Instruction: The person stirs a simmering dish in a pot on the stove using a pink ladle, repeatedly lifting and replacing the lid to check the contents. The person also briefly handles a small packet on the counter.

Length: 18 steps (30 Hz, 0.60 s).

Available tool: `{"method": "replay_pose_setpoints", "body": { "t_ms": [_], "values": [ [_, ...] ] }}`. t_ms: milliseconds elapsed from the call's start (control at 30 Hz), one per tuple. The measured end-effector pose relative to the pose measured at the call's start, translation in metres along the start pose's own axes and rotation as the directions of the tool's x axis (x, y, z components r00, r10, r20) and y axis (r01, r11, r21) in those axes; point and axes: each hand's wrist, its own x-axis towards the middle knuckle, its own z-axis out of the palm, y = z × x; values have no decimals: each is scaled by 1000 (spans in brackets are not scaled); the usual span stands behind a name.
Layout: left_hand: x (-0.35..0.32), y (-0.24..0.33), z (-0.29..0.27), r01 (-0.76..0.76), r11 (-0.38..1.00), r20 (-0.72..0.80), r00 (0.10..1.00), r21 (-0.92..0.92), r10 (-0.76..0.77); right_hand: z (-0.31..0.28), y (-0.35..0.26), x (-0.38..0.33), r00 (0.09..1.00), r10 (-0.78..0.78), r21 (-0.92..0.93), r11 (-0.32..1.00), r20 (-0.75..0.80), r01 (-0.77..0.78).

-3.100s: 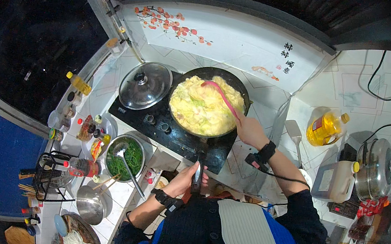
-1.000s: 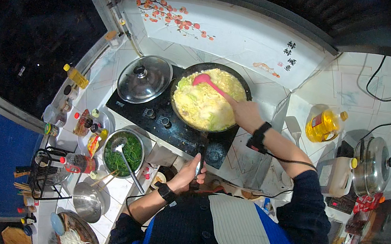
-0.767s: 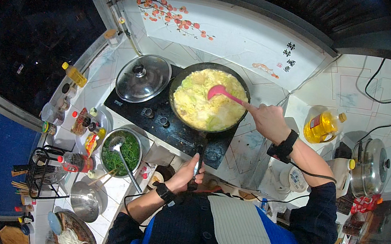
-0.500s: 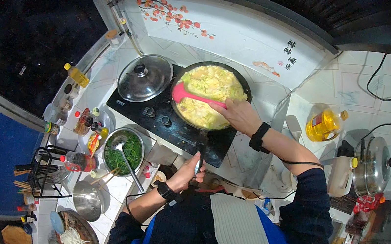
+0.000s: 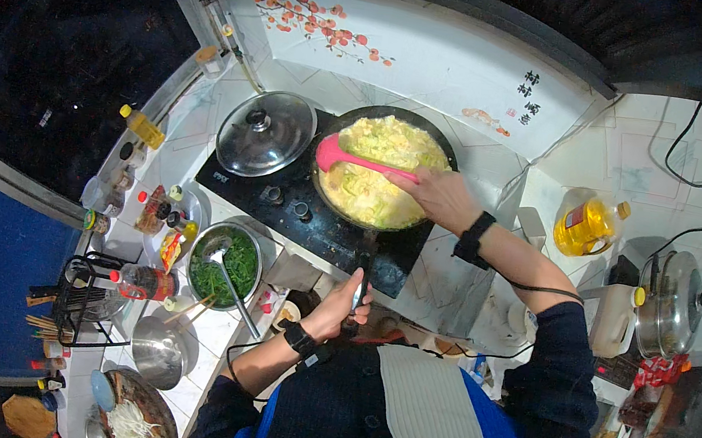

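My left hand (image 5: 342, 303) is wrapped round the dark handle of a frying pan (image 5: 447, 148) on the black cooktop (image 5: 235, 189). The pan is full of a yellow and pale green mixture (image 5: 381, 189) that looks like egg with shredded greens. Over the pan, my right hand (image 5: 442, 199) grips a pink spatula (image 5: 331, 154) by its handle. The spatula's head lies at the pan's left rim, with the handle crossing above the food. A glass lid (image 5: 266, 139) with a dark knob rests on the cooktop to the left of the pan.
Left of the cooktop stand a steel bowl of cooked greens (image 5: 228, 278) with a ladle in it, an empty steel bowl (image 5: 159, 351) and several seasoning bottles (image 5: 146, 282). An oil jug (image 5: 585, 225) and a steel pot (image 5: 672, 306) stand at the right.
The spatula's head has shifted up a little along the pan's left rim and turned more edge-on. My left hand keeps its hold on the handle. The whole view has shifted slightly.
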Motion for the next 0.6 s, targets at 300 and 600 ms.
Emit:
{"method": "replay_pose_setpoints", "body": {
  "t_ms": [300, 600],
  "values": [
    [0, 1, 1, -49, 999, 64, 997, 17, 48, -25, 27, -41, 945, 276, 156, 940, 177, -304],
    [-3, 3, 5, -40, 999, 56, 998, 24, 39, -39, 12, -71, 950, 225, 97, 963, 218, -250]
  ]
}}
